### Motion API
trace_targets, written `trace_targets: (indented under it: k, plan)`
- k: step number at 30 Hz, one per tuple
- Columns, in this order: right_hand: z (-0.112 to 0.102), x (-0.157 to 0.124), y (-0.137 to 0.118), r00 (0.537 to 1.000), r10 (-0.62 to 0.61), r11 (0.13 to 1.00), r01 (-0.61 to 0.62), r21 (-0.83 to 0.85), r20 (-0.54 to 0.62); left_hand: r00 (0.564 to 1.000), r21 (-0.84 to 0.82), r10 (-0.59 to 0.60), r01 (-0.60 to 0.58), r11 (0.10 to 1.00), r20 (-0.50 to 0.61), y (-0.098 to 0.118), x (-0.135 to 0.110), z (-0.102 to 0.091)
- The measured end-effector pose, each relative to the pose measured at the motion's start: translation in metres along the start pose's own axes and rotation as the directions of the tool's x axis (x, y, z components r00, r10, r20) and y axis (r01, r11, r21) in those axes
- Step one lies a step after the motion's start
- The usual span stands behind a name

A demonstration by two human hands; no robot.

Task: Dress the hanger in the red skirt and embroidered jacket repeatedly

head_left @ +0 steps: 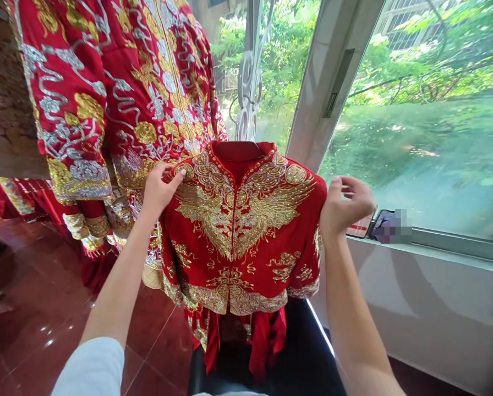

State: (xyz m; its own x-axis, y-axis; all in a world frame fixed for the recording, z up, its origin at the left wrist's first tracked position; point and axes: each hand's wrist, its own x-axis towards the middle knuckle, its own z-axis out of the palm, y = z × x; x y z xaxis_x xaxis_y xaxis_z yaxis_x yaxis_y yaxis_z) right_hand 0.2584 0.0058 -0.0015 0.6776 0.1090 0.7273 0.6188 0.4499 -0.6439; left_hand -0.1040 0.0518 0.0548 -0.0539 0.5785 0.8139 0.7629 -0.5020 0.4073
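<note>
A red embroidered jacket (pixel 261 247) with a stand collar and gold and silver wing patterns hangs upright in front of me. At its left shoulder, my left hand (pixel 162 190) is closed, with thumb and fingers pinching the fabric. My right hand (pixel 348 203) is just beside the right shoulder, its fingers loosely curled with gaps between them. No cloth shows between those fingers; whether the hand touches the sleeve I cannot tell. Below the jacket's hem hang red cloth pieces (pixel 267 338), some with gold embroidery.
To the left, a larger red embroidered garment (pixel 147 82) hangs close by. A pale scrolled metal stand (pixel 246 104) rises behind the jacket. On the right are a window (pixel 420 137) and two phone-like objects (pixel 357 224) on its sill. A black surface (pixel 304 352) lies below.
</note>
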Motion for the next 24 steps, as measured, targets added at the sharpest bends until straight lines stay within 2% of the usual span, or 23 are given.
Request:
trace_targets:
  k: [1, 2, 3, 4, 6, 7, 8, 11, 13, 15, 17, 19, 22, 24]
  plan:
    - [-0.004, -0.011, -0.016, 0.997, -0.063, 0.998, 0.061, -0.028, -0.053, 0.989, 0.055, 0.046, -0.039, 0.998, -0.143, 0.009, -0.009, 0.005]
    - [-0.004, -0.024, -0.033, 0.995, -0.099, 0.995, 0.099, -0.003, -0.001, 0.961, 0.108, 0.100, -0.074, 0.991, -0.258, 0.020, -0.018, 0.010]
    - [-0.003, -0.038, -0.049, 0.981, -0.126, 0.991, 0.119, 0.058, 0.147, 0.933, 0.149, 0.148, -0.103, 0.983, -0.328, 0.032, -0.027, 0.016]
    - [0.002, -0.051, -0.063, 0.935, -0.157, 0.985, 0.125, 0.120, 0.317, 0.919, 0.172, 0.178, -0.123, 0.977, -0.352, 0.045, -0.036, 0.021]
    - [0.016, -0.073, -0.085, 0.797, -0.204, 0.974, 0.106, 0.201, 0.569, 0.932, 0.171, 0.183, -0.135, 0.976, -0.313, 0.068, -0.049, 0.032]
    - [0.024, -0.080, -0.091, 0.749, -0.214, 0.972, 0.096, 0.217, 0.627, 0.948, 0.162, 0.162, -0.121, 0.979, -0.275, 0.077, -0.054, 0.036]
    - [0.032, -0.086, -0.094, 0.728, -0.213, 0.972, 0.086, 0.221, 0.652, 0.964, 0.152, 0.128, -0.094, 0.984, -0.233, 0.086, -0.056, 0.039]
    - [0.050, -0.090, -0.094, 0.739, -0.178, 0.978, 0.058, 0.202, 0.650, 0.995, 0.140, -0.012, 0.026, 0.990, -0.100, 0.102, -0.056, 0.046]
    - [0.056, -0.090, -0.091, 0.744, -0.161, 0.981, 0.047, 0.190, 0.648, 0.995, 0.163, -0.094, 0.096, 0.982, -0.021, 0.108, -0.051, 0.048]
    - [0.059, -0.090, -0.090, 0.769, -0.137, 0.982, 0.020, 0.190, 0.624, 0.989, 0.202, -0.147, 0.140, 0.969, 0.018, 0.111, -0.045, 0.050]
    - [0.060, -0.093, -0.091, 0.809, -0.073, 0.975, -0.065, 0.211, 0.584, 0.984, 0.243, -0.177, 0.164, 0.956, 0.033, 0.115, -0.040, 0.052]
    - [0.061, -0.097, -0.094, 0.822, 0.044, 0.941, -0.225, 0.253, 0.567, 0.980, 0.268, -0.188, 0.164, 0.949, 0.066, 0.118, -0.038, 0.054]
    - [0.062, -0.100, -0.098, 0.763, 0.213, 0.825, -0.475, 0.307, 0.610, 0.975, 0.254, -0.173, 0.133, 0.958, 0.142, 0.122, -0.041, 0.055]
    - [0.061, -0.101, -0.099, 0.731, 0.266, 0.773, -0.551, 0.315, 0.628, 0.972, 0.210, -0.160, 0.122, 0.970, 0.175, 0.123, -0.045, 0.055]
